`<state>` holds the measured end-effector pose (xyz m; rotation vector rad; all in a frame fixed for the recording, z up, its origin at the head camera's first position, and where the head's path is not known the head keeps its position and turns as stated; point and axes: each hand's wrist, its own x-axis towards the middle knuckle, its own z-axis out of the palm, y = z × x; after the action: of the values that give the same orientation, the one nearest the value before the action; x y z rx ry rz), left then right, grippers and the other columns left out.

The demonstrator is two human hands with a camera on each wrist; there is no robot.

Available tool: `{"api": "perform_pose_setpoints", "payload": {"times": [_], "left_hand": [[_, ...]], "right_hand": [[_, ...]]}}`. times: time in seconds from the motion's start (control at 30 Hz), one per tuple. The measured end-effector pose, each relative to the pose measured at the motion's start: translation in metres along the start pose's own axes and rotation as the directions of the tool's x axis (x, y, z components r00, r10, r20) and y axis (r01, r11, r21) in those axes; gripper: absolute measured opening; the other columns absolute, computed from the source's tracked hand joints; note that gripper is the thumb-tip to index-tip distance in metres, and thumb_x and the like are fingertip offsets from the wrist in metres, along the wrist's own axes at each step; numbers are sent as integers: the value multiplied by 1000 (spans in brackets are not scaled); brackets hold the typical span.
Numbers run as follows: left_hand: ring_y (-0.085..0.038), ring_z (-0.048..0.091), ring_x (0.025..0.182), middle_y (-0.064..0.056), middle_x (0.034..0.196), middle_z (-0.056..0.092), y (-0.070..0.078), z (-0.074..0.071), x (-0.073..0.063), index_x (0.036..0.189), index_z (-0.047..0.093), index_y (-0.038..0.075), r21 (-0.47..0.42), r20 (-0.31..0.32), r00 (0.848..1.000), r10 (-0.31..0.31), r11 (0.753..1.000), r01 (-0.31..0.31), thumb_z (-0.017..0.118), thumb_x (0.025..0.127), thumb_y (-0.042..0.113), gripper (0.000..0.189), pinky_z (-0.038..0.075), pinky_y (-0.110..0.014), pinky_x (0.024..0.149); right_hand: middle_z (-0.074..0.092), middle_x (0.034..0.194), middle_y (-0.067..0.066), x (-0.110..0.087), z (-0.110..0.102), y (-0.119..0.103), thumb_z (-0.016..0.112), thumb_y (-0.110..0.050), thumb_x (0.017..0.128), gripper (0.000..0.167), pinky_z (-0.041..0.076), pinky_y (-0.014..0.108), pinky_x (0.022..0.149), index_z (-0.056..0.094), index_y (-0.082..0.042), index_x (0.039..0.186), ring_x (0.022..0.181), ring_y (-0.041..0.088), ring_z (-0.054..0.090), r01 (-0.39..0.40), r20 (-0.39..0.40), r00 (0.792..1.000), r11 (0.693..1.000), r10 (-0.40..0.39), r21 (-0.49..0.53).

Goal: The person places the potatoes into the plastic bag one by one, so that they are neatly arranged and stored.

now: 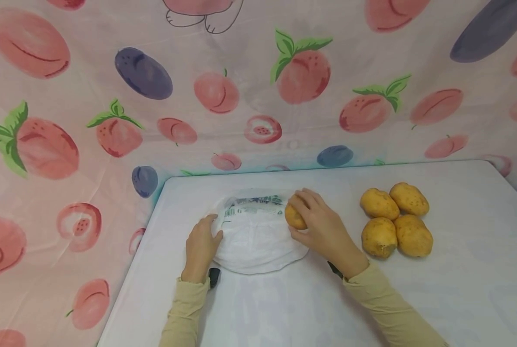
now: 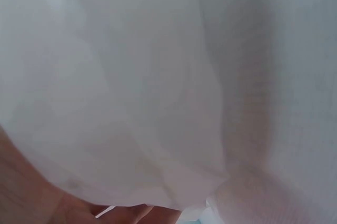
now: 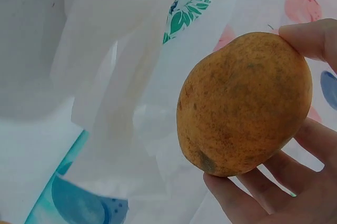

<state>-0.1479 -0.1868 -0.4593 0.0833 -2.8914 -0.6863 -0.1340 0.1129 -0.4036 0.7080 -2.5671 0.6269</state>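
Note:
A yellow-brown potato [image 1: 295, 216] is gripped in my right hand [image 1: 323, 229] at the right side of a white plastic bag [image 1: 254, 241]. In the right wrist view the thumb and fingertips pinch the potato [image 3: 245, 105] around its sides, beside the bag's sheet with a green leaf print. My left hand [image 1: 201, 246] holds the bag's left edge, thumb toward the middle. The left wrist view is filled mostly by the bag [image 2: 116, 87], which partly hides the fingers [image 2: 124, 215]. What lies inside the bag cannot be seen.
Several potatoes sit in a close cluster to the right of the right hand, among them a front-left potato [image 1: 379, 237] and a back-right potato [image 1: 409, 198]. The white table [image 1: 284, 308] ends at the back against a fruit-printed curtain [image 1: 241, 111].

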Motion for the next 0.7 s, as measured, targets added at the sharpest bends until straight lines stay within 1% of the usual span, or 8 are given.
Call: {"api": "perform_pose_setpoints", "payload": {"times": [0.1,0.3,0.5,0.7], "left_hand": [[-39,62,114,-19,128,65,0,1,0,129,61,4,-1,-5,1000,3,1000,-3,75,86,11,45,54,-54,86],[-39,63,114,-20,128,65,-1,2,0,129,61,4,-7,-10,1000,4,1000,-4,75,86,10,46,54,-53,86],[-40,62,115,-20,128,64,-1,1,0,129,61,3,-6,-10,1000,3,1000,-3,75,86,10,46,54,-53,87],[-40,62,115,-20,129,64,-1,1,0,130,61,4,-13,-1,1000,4,1000,-4,74,87,10,46,53,-53,87]], "right_hand": [[57,130,18,2,4,-2,82,-20,77,50,59,46,83,62,-8,121,129,35,51,9,7,1000,1000,-9,11],[58,128,15,7,14,-6,82,-24,76,49,56,47,90,64,-8,119,127,32,51,13,36,999,1000,-14,13],[59,127,12,12,20,-13,81,-24,77,46,57,43,85,65,-10,118,126,30,52,8,68,998,999,-10,40],[60,127,13,18,22,-20,80,-25,78,46,57,40,82,66,-10,119,119,28,55,-18,92,996,998,12,67]]}}
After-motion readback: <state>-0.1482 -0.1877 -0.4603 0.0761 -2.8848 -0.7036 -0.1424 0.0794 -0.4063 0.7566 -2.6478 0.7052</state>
